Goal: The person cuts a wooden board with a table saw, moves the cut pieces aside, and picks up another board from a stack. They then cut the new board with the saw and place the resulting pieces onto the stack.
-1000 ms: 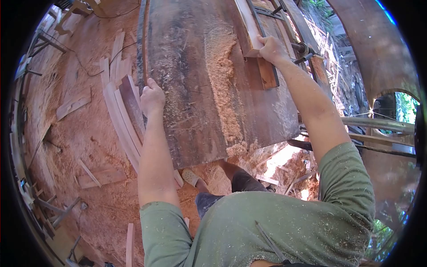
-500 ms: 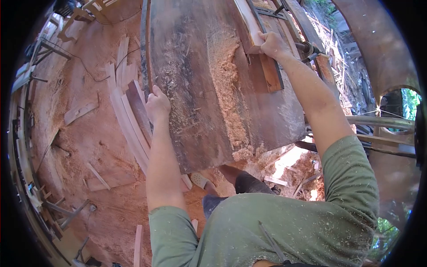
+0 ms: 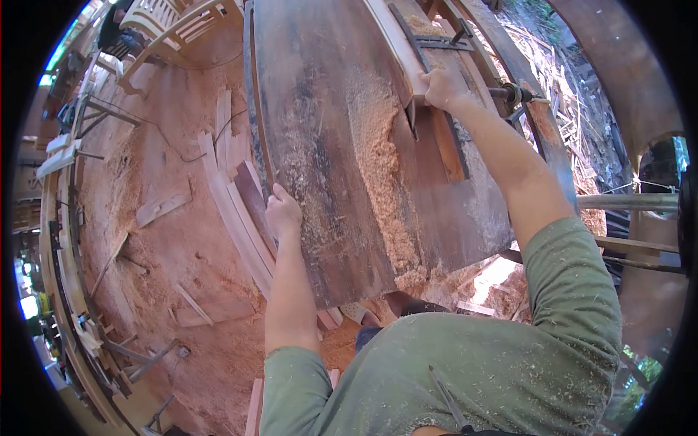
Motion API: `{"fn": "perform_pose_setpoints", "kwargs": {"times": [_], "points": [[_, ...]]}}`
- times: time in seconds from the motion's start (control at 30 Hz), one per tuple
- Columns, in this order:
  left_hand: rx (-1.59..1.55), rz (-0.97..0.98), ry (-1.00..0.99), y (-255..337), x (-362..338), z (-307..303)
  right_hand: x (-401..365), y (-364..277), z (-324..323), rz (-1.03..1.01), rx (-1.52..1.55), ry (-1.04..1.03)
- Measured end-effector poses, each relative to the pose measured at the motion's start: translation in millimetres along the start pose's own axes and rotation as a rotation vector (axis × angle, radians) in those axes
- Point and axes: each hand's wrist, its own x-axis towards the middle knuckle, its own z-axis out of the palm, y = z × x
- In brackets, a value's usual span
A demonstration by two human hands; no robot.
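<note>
A wide dark saw table (image 3: 327, 109) covered with a band of sawdust (image 3: 382, 167) fills the middle of the view. My left hand (image 3: 283, 212) grips the table's left edge. My right hand (image 3: 442, 87) is closed on the near end of a long pale wooden plank (image 3: 396, 43) that lies along the table's right side, next to a slot in the top. Below the hand a brown wooden strip (image 3: 451, 142) runs toward me.
Several cut curved wooden strips (image 3: 240, 211) lie on the sawdust-covered ground left of the table. A white slatted chair (image 3: 174, 22) stands at the far left. Metal shaft and frame parts (image 3: 512, 93) sit right of the table, with scrap wood beyond.
My left hand has slid down the table's left edge toward me. My right hand has stayed on the plank's end as the view shifted.
</note>
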Motion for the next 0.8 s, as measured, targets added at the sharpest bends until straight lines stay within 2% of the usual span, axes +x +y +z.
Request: {"fn": "perform_pose_setpoints", "kwargs": {"times": [0.1,0.2,0.3,0.37,0.5,0.63,0.7,0.77,0.8], "points": [[0.043,-0.038,0.003,4,0,0,18,11,6,-0.043,-0.045,-0.004],[0.05,0.006,0.022,-5,7,7,36,9,7,-0.061,0.01,0.046],[0.039,-0.027,0.008,0,7,5,61,12,7,0.003,0.052,0.034],[0.05,-0.016,0.009,-1,10,7,78,10,2,0.066,0.069,-0.056],[0.042,-0.012,0.004,-7,17,13,113,-2,-20,0.027,0.062,-0.097],[0.089,-0.033,0.011,-8,19,17,164,4,-11,-0.023,-0.054,-0.065],[0.088,-0.006,0.015,-12,21,20,191,-2,-13,-0.014,-0.212,-0.043],[0.102,0.009,0.029,-14,21,19,220,0,-8,0.015,-0.167,-0.071],[0.097,0.018,0.013,-15,21,19,237,3,-3,0.009,-0.199,-0.014]]}}
